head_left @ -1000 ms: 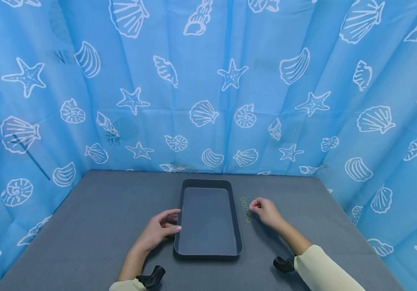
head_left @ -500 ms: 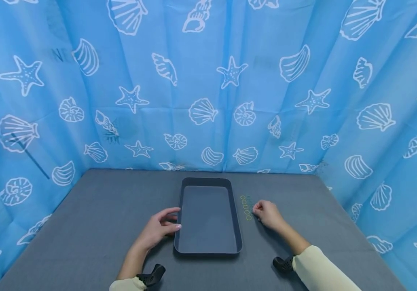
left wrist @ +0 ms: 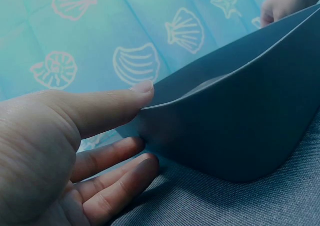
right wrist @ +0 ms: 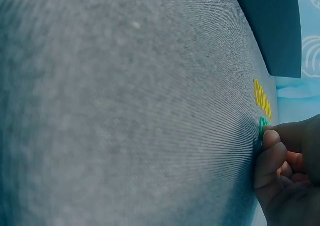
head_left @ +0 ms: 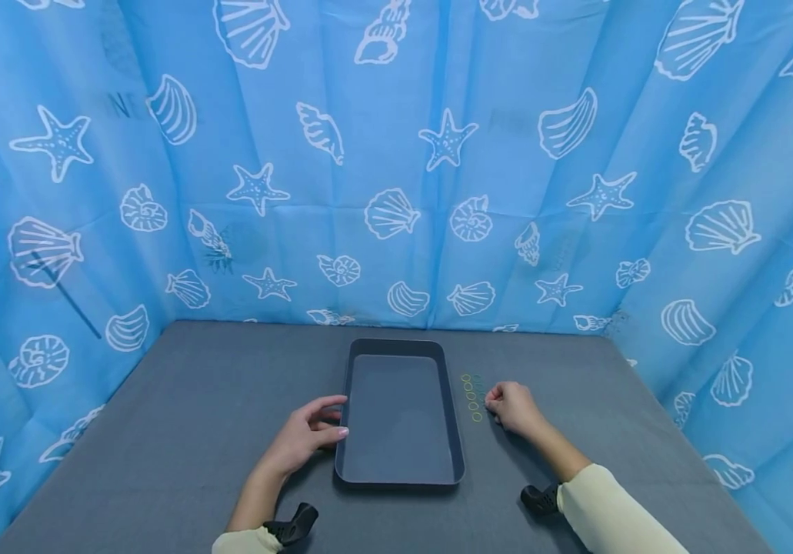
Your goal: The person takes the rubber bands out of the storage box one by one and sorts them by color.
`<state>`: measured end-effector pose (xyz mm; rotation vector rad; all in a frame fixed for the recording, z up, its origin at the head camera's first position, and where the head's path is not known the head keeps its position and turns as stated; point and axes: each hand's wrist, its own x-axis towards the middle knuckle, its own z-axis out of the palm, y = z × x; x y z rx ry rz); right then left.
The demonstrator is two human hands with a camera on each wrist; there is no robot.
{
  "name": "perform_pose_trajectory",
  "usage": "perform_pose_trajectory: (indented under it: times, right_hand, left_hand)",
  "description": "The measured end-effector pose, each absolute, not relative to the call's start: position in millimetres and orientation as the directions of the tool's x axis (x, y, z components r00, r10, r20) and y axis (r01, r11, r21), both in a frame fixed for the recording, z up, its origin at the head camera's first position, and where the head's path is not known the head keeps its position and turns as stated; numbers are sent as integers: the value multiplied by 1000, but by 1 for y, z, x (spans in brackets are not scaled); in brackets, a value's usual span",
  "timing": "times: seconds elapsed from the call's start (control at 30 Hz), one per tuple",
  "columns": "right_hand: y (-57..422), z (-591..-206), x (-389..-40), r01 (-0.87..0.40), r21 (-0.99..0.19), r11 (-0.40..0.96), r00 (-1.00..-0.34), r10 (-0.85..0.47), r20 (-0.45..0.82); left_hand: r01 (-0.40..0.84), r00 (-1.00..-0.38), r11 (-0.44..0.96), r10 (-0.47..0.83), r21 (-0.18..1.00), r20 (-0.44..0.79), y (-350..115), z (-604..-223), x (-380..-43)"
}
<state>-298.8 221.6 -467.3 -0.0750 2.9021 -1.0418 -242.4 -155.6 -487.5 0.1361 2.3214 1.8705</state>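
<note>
A dark grey rectangular tray [head_left: 399, 486] lies on the table. At its left side, my left hand [head_left: 304, 437] rests its fingertips against the wall; in the left wrist view the thumb [left wrist: 115, 105] lies at the rim and other fingers extend lower, outside the wall. Right of the tray, several thin yellow rings [right wrist: 262, 98] form a row. Beside them runs a shorter row of thin green rings [head_left: 477, 378]. My right hand [head_left: 515, 408] pinches a green ring [right wrist: 261, 128] down at the cloth, its fingertips partly covering it.
Grey cloth [head_left: 230, 369] covers the table. A blue curtain [head_left: 382, 154] with white shell and starfish prints surrounds the back and sides. Black wrist mounts [head_left: 540, 500] sit at both sleeves.
My right hand has shifted slightly toward me and right, away from the yellow row, uncovering more green rings. The left hand stays at the tray's side, and the head view shifts slightly.
</note>
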Motion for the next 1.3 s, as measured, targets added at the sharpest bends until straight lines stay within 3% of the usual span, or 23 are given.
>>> perform_pose_trajectory:
  times: [0.87,1.1,1.3]
  right_hand:
    - [235,-471,-280,-28,-744,667,-999,6,42]
    - [262,-454,-267,-63,-750,658,-990,-137,-37]
    - [287,-444,-260,-157,-718,678,-937,-331,-109]
  left_hand:
    - [-15,-989,199,141,980,-44,-156,-491,-241]
    - [34,-991,151,132,988,14,-157,-496,-243]
    - [35,-987,84,162,996,21,-165,-496,-242]
